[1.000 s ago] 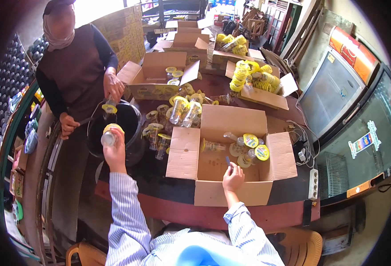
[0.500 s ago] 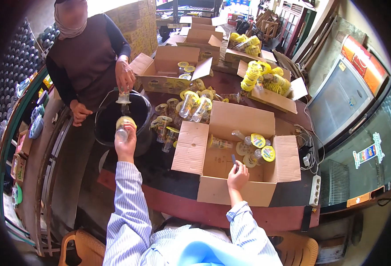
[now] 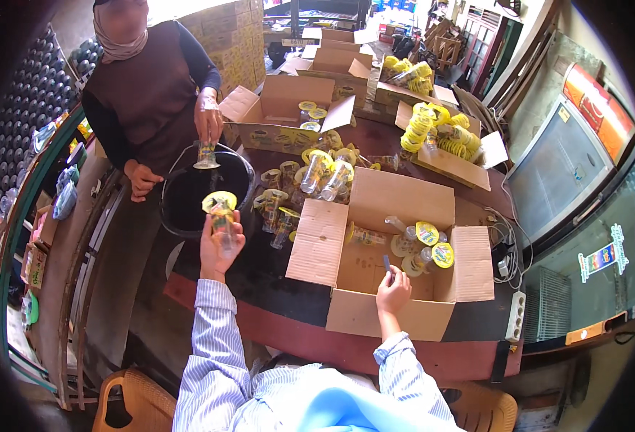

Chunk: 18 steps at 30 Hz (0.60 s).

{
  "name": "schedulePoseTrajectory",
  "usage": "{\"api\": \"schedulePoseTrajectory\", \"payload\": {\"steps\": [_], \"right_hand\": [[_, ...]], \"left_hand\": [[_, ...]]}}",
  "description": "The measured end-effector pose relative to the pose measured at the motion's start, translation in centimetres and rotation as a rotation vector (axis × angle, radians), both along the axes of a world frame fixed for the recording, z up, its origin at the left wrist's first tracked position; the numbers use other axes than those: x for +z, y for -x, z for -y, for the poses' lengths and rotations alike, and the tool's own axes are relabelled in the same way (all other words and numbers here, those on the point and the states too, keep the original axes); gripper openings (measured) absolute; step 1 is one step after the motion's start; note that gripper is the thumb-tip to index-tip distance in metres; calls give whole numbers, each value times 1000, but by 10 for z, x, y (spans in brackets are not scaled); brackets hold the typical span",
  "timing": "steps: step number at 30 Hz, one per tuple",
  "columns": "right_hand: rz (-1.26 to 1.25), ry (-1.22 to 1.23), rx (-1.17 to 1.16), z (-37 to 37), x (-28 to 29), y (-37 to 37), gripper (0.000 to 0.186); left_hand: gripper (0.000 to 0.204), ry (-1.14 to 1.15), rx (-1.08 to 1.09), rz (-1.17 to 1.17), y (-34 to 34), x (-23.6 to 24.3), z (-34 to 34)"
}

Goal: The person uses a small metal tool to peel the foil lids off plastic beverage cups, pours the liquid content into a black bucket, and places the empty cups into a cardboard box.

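My left hand (image 3: 213,258) is closed around a clear plastic cup (image 3: 221,220) with a yellow film lid, raised just on my side of the black bucket (image 3: 249,189). The cup stands nearly upright, lid at the top. Over the near part of the open cardboard box (image 3: 388,317), my right hand (image 3: 394,294) grips a small, thin dark blade-like tool (image 3: 386,263) that points up. Several lidded cups (image 3: 427,233) lie inside that box, toward its right side. Across the bucket, a co-worker's hand (image 3: 209,121) holds another clear cup (image 3: 206,155) upside down above it.
A heap of yellow-lidded cups (image 3: 317,171) covers the table between bucket and box. Behind it stands another open box (image 3: 288,137) with cups, and at the far right a box (image 3: 453,170) of stacked yellow lids or cups. A white power strip (image 3: 516,315) sits at the right edge.
My left hand has drawn back from over the bucket toward me and slightly right, turning the cup more upright. My right hand stays over the box with the tool.
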State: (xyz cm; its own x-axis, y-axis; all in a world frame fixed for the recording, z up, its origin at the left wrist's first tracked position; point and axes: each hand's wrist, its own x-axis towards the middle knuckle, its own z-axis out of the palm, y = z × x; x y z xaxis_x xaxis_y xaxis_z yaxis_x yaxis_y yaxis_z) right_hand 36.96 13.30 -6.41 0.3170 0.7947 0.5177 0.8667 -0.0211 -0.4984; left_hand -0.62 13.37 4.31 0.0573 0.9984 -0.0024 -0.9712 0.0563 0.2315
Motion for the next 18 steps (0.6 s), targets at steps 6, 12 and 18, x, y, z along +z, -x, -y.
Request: {"api": "schedulePoseTrajectory", "payload": {"steps": [6,12,18], "right_hand": [[17,1,-2,-2,2,2,18],[18,-15,0,-4,0,0,17],[10,-28,5,-4,3,6,15]], "left_hand": [[39,95,30,-456,-16,-23,-10],[34,176,105,-999,-49,-32,-58],[54,174,315,-1242,-48,-67,-133]]}}
